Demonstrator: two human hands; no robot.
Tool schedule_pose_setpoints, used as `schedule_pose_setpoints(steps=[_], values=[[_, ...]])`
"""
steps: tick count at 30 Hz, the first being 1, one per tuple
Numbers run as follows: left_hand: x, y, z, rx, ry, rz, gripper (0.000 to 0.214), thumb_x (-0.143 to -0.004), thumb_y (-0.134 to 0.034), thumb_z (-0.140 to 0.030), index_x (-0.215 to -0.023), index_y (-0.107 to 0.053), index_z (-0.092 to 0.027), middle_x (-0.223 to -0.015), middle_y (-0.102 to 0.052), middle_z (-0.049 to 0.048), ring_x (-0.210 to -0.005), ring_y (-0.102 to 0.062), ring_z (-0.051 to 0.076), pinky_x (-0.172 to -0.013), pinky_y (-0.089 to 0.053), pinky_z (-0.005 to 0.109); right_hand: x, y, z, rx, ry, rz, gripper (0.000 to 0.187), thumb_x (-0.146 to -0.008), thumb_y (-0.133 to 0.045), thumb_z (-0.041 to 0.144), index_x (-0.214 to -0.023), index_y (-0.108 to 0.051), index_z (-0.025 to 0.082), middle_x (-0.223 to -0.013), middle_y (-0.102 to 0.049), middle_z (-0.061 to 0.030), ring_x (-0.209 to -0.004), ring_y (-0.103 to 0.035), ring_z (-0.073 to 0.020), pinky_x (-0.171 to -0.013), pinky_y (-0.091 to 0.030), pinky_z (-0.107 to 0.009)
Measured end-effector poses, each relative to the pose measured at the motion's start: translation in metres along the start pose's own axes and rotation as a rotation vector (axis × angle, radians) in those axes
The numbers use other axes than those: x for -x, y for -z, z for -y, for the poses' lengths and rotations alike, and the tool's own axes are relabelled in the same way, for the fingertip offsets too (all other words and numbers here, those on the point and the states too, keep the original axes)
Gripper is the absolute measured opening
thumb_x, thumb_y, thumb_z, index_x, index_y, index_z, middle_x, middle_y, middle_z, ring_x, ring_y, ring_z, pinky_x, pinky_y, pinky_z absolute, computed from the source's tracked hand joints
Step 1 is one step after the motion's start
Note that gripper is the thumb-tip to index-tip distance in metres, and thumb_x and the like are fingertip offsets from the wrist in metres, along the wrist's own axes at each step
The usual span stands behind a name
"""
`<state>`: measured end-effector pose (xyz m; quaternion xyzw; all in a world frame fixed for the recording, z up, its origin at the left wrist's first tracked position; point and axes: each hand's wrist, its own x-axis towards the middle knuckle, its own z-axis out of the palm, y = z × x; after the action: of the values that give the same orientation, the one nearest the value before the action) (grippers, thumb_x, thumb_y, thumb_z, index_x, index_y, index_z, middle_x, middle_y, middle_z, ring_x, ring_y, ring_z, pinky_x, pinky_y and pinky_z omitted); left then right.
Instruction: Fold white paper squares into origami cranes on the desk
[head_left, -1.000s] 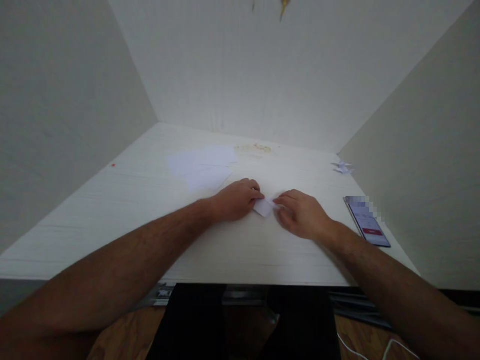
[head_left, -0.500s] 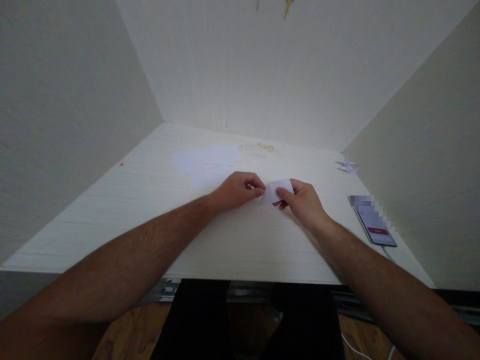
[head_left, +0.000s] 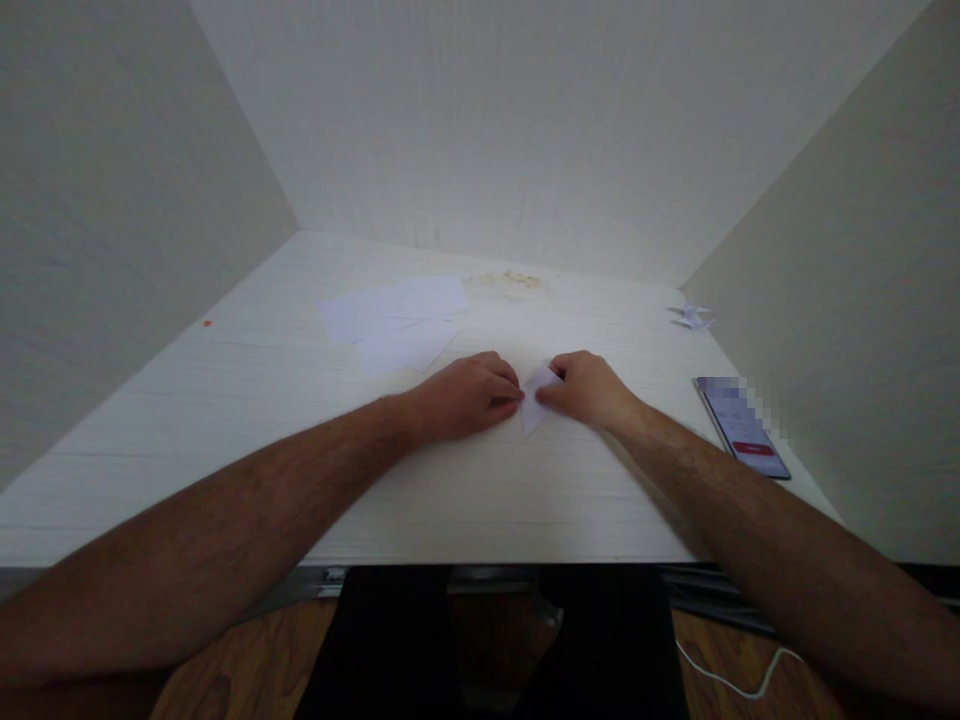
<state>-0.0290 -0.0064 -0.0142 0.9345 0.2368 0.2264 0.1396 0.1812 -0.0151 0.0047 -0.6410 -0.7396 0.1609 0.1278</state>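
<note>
A small folded piece of white paper (head_left: 534, 404) is held between my two hands, just over the middle of the white table (head_left: 480, 500). My left hand (head_left: 480, 395) pinches its left edge between thumb and fingers. On the paper's right side, my right hand (head_left: 589, 388) grips with the thumb on top and the fingers behind. One corner of the paper points down toward me. The finer folds are too small to make out.
Several white paper sheets (head_left: 397, 312) lie overlapping beyond my left hand. A folded paper shape (head_left: 691, 317) sits at the back right, and a phone (head_left: 742, 428) with a lit screen lies at the right. Walls (head_left: 480, 140) enclose the back and sides.
The paper has been turned, so a corner now points downward. My right hand has shifted its grip, with its fingers now more curled. The view has moved slightly.
</note>
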Motion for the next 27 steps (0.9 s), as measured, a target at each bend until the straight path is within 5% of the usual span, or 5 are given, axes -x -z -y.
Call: schedule_pose_setpoints(steps=[19, 27], values=[[-0.001, 0.007, 0.000, -0.208, -0.093, 0.075, 0.027, -0.092, -0.047, -0.020, -0.105, -0.071, -0.016, -0.102, -0.070, 0.0090, -0.093, -0.061, 0.019, -0.088, -0.051, 0.035, -0.003, 0.000, -0.006, -0.067, 0.118, 0.024, 0.012, -0.072, -0.066, 0.026, -0.063, -0.062, 0.019, -0.060, -0.058, 0.0013, -0.056, -0.046, -0.0114, -0.052, -0.030, -0.027], [-0.003, 0.006, 0.002, -0.143, -0.061, 0.067, 0.025, -0.088, -0.051, -0.018, -0.103, -0.071, -0.017, -0.102, -0.069, 0.0089, -0.094, -0.061, 0.019, -0.088, -0.051, 0.035, 0.015, -0.012, -0.026, -0.017, 0.550, -0.186, 0.018, -0.088, -0.056, 0.020, -0.091, -0.074, 0.020, -0.091, -0.070, -0.0043, -0.081, -0.061, -0.0149, -0.068, -0.043, -0.027]])
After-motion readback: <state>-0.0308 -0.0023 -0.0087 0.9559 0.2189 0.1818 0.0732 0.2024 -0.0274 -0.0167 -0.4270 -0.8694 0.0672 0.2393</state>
